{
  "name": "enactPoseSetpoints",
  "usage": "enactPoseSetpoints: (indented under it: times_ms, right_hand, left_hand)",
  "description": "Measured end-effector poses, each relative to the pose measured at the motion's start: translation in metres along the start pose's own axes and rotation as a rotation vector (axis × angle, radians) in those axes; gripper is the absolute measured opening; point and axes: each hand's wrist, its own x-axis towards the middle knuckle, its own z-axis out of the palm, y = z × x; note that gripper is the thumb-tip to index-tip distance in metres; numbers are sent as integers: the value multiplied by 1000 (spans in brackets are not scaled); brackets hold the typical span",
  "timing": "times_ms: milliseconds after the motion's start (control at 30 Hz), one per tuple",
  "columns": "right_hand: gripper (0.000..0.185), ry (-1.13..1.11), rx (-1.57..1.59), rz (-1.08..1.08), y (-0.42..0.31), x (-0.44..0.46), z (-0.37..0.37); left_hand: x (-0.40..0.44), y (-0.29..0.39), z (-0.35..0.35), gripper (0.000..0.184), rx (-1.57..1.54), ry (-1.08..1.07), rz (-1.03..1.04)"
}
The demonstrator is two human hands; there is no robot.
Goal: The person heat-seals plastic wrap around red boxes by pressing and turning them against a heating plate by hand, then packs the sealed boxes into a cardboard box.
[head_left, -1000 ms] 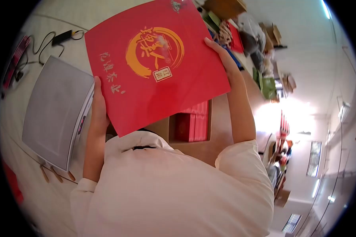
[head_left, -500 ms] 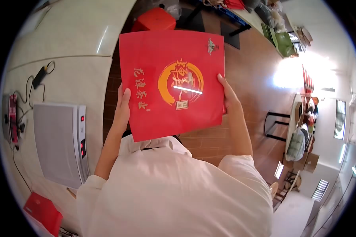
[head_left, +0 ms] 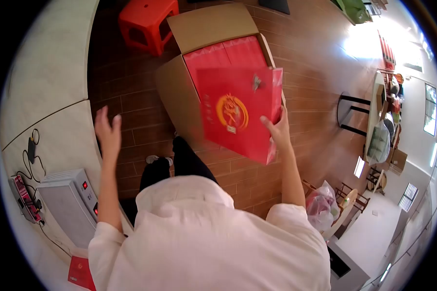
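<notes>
A red gift box [head_left: 238, 114] with a round gold emblem is tilted over the near side of an open cardboard carton [head_left: 177, 97]. My right hand [head_left: 278, 130] grips the gift box by its right side, thumb on the front face. Inside the carton, red packages [head_left: 228, 53] are packed side by side; the gift box hides part of them. My left hand [head_left: 108, 131] is off to the left, near the counter edge, fingers apart and holding nothing.
A red plastic stool [head_left: 148, 19] stands beyond the carton. On the pale counter [head_left: 48, 63] at left are a grey machine [head_left: 65, 203] with red displays, cables and a power strip [head_left: 26, 199]. Another red item [head_left: 80, 272] lies lower left. A plastic bag [head_left: 321, 206] is at right.
My left hand has let go of the gift box and moved left. My right hand still holds it, now lower and farther away. The view has shifted, bringing the open carton into sight.
</notes>
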Motion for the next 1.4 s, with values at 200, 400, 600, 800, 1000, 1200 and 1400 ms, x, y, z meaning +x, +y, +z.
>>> enactPoseSetpoints:
  times_ms: [200, 400, 600, 800, 1000, 1200, 1400]
  right_hand:
    - [81, 116, -635, -149, 100, 57, 60]
    - [81, 73, -608, -105, 173, 78, 94]
    - [82, 101, -645, -41, 239, 112, 122]
    - [79, 164, -773, -69, 326, 155, 155]
    - [80, 94, -942, 32, 407, 183, 205]
    - [67, 94, -1180, 116, 438, 191, 277]
    - [72, 145, -1159, 127, 393, 185, 281]
  left_hand:
    - [-8, -125, -23, 66, 632, 110, -126]
    - [-25, -176, -25, 80, 638, -201, -297]
    - [-28, -166, -24, 90, 620, -193, -244]
    - [-29, -166, -22, 90, 722, -185, -283]
    - [-29, -163, -16, 82, 713, -151, -284]
    - [-24, -136, -10, 82, 707, -33, -402]
    - [-20, -117, 9, 90, 690, -12, -394]
